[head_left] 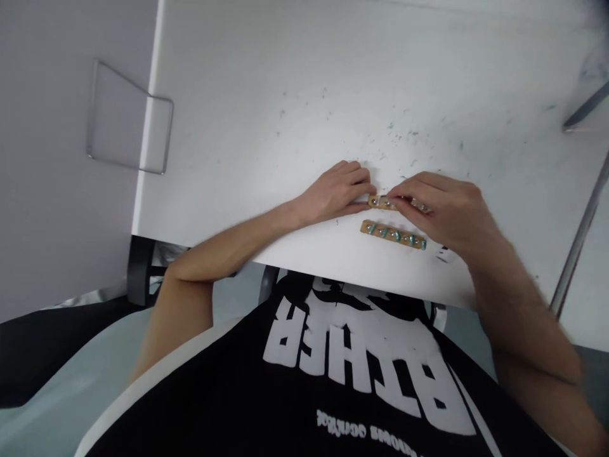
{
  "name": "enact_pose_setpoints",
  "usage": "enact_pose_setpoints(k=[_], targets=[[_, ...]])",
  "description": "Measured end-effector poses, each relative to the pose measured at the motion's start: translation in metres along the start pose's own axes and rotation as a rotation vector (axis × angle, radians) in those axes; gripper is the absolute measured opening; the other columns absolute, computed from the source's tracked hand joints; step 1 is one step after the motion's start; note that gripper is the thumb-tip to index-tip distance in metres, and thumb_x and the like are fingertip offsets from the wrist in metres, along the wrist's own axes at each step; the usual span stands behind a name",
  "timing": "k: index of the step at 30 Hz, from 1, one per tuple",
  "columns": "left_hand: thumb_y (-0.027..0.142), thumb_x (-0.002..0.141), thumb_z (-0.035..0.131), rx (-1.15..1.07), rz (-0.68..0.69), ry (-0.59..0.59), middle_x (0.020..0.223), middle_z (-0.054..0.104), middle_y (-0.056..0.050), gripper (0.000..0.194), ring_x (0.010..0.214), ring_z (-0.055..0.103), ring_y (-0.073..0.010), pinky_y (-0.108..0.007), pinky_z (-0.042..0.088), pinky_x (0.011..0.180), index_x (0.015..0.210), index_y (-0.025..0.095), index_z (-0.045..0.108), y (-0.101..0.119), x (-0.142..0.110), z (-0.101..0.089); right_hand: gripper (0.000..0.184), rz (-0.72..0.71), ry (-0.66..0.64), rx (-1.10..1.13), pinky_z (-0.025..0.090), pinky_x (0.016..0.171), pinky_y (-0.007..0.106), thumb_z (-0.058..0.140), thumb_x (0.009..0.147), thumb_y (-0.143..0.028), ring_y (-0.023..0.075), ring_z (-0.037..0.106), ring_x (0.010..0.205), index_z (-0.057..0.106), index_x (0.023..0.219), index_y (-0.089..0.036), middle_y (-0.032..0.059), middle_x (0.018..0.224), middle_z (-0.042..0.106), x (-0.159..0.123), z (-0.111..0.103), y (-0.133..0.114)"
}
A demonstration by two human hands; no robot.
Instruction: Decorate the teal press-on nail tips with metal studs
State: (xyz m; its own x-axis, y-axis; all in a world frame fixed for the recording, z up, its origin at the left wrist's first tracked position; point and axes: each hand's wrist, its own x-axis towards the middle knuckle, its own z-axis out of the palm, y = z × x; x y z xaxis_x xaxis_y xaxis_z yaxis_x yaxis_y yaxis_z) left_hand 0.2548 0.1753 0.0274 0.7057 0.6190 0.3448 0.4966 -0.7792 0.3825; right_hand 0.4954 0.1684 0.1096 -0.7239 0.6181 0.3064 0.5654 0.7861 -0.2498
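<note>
Two narrow wooden strips with a row of metal screws lie near the front edge of the white table (285, 76). My left hand (340, 190) rests on the table with its fingers curled, pressing the left end of the far strip (380, 202). My right hand (445, 206) covers the right part of that strip, its fingertips pinched over one of the screws. The near strip (392, 234) lies free just in front of both hands, its several greenish screws showing.
A bent wire bracket (128, 120) hangs off the table's left edge. Metal rods (578, 244) cross at the far right. A small white piece (445, 254) lies beside the near strip. Dark specks dot the tabletop beyond my hands.
</note>
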Motion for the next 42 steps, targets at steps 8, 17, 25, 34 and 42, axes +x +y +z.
enact_pose_setpoints(k=[8,17,25,34,42], targets=[[0.049,0.104,0.049,-0.009,-0.048,-0.055,0.107,0.07,-0.007,0.039,0.1,0.056,-0.0205,-0.034,0.042,0.088,0.114,0.018,0.07,0.0008,0.0,-0.0023,0.015,-0.02,-0.041,-0.061,0.04,0.073,0.014,0.057,0.096,-0.025,-0.0043,0.055,0.084,0.069,0.092,-0.016,-0.0047,0.093,0.065,0.0021,0.0012,-0.0047],[0.051,0.104,0.049,-0.016,-0.018,-0.018,0.106,0.069,-0.008,0.04,0.101,0.057,-0.0221,-0.035,0.042,0.087,0.113,0.017,0.07,-0.0016,0.0012,0.0027,0.014,0.018,-0.062,-0.069,0.039,0.068,0.015,0.058,0.095,-0.025,-0.0041,0.054,0.08,0.069,0.091,-0.018,-0.007,0.093,0.066,-0.0008,-0.0013,-0.0029],[0.049,0.105,0.049,-0.01,-0.033,-0.043,0.108,0.069,-0.009,0.039,0.104,0.058,-0.0229,-0.036,0.043,0.09,0.114,0.017,0.069,0.0001,0.0013,0.0028,0.016,0.012,-0.071,-0.018,0.041,0.07,0.014,0.057,0.096,-0.025,-0.0029,0.056,0.081,0.068,0.091,-0.017,-0.0059,0.094,0.066,-0.0013,-0.0043,-0.0058],[0.049,0.104,0.048,-0.015,-0.035,-0.038,0.109,0.069,-0.01,0.04,0.105,0.059,-0.0247,-0.037,0.044,0.09,0.115,0.017,0.069,0.0023,0.0015,-0.0017,0.015,0.059,-0.063,0.007,0.038,0.066,0.015,0.055,0.097,-0.026,-0.0022,0.055,0.079,0.066,0.091,-0.017,-0.0062,0.091,0.066,0.0011,-0.0075,-0.0017],[0.052,0.106,0.042,-0.028,-0.052,-0.052,0.109,0.068,-0.011,0.045,0.105,0.058,-0.0245,-0.038,0.044,0.091,0.116,0.018,0.069,0.0036,0.0012,-0.0014,0.015,0.081,-0.099,-0.005,0.04,0.069,0.017,0.055,0.097,-0.027,-0.0022,0.057,0.082,0.068,0.094,-0.02,-0.008,0.095,0.066,0.0024,-0.0044,0.0025]])
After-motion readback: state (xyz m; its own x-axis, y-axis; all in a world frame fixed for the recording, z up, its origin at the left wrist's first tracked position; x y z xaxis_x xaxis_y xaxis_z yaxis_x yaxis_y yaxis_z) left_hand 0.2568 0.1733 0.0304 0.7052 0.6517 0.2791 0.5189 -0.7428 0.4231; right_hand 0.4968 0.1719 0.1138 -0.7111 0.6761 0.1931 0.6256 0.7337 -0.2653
